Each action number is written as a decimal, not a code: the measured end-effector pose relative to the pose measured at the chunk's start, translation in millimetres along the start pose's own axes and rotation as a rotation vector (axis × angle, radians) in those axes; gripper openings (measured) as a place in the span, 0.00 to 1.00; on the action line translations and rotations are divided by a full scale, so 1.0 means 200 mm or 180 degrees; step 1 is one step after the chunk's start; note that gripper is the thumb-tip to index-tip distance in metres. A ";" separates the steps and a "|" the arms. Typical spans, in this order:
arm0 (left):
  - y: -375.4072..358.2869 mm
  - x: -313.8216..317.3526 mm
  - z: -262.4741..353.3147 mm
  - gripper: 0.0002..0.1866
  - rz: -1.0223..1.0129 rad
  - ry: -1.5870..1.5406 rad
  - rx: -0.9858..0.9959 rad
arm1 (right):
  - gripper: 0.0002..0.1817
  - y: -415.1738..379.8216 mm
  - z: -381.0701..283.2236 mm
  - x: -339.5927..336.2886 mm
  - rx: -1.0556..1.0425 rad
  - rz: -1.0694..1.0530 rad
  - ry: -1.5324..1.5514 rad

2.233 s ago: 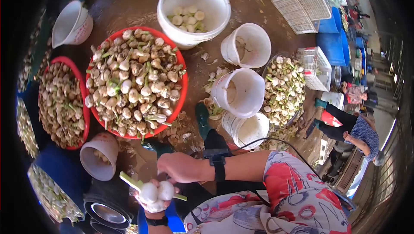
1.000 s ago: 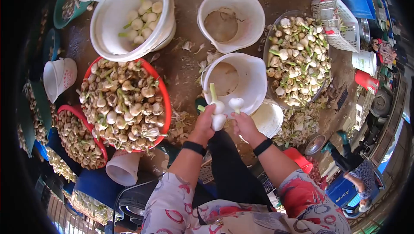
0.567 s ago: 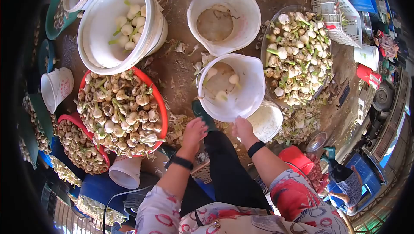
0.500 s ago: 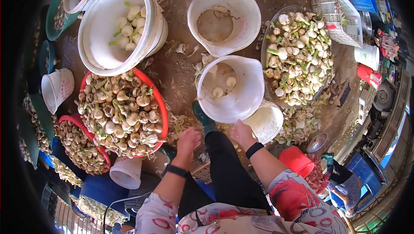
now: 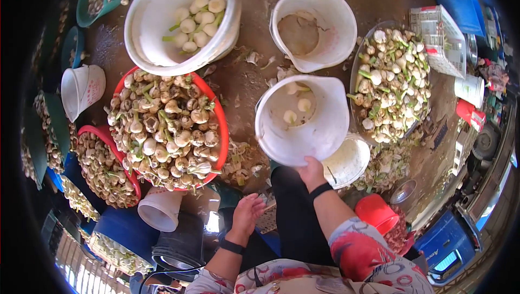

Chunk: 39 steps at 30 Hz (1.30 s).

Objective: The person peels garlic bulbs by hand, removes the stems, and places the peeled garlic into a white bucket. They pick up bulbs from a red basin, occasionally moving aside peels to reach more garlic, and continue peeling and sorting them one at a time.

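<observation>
Nearest, your one left hand point(image 5: 248, 215) is half open, fingers slightly apart; your right hand point(image 5: 312, 175) is clamped on the near rim of one white bucket point(image 5: 329, 126). Three garlic bulbs point(image 5: 304, 104) lie on its bottom. Beyond stands one pale pail point(image 5: 339, 28).

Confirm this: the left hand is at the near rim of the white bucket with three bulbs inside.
Wrong hand: the head view shows the right hand at the near rim of the white bucket; the three bulbs are indeed inside.
</observation>
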<state>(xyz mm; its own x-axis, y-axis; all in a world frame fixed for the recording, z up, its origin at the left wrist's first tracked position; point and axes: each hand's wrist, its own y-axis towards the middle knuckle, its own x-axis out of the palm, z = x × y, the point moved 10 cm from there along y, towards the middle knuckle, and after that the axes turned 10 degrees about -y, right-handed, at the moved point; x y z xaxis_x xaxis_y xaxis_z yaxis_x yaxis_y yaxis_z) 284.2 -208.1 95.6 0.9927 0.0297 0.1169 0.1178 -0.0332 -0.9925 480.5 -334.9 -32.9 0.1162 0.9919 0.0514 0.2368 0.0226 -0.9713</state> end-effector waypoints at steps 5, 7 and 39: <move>-0.05 -0.05 0.04 0.13 0.0015 -0.0243 0.0102 | 0.24 -0.04 0.01 0.22 -0.0093 0.0016 -0.0468; -0.05 -0.08 0.05 0.14 -0.0159 -0.0343 0.0165 | 0.20 0.15 0.06 0.39 0.0061 -0.0390 -0.0636; 0.49 -1.57 0.45 0.14 -0.0250 -0.2659 0.1558 | 0.19 -0.52 1.23 1.42 -0.4913 -0.2077 -0.6061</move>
<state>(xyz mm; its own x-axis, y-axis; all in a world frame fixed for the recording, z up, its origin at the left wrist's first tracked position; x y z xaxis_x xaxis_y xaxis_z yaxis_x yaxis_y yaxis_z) -19.2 -130.3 -42.6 0.6222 0.7200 0.3074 -0.0281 0.4130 -0.9103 250.9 -25.0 24.9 -0.5418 -0.0418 -0.8395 0.1567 0.9762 -0.1498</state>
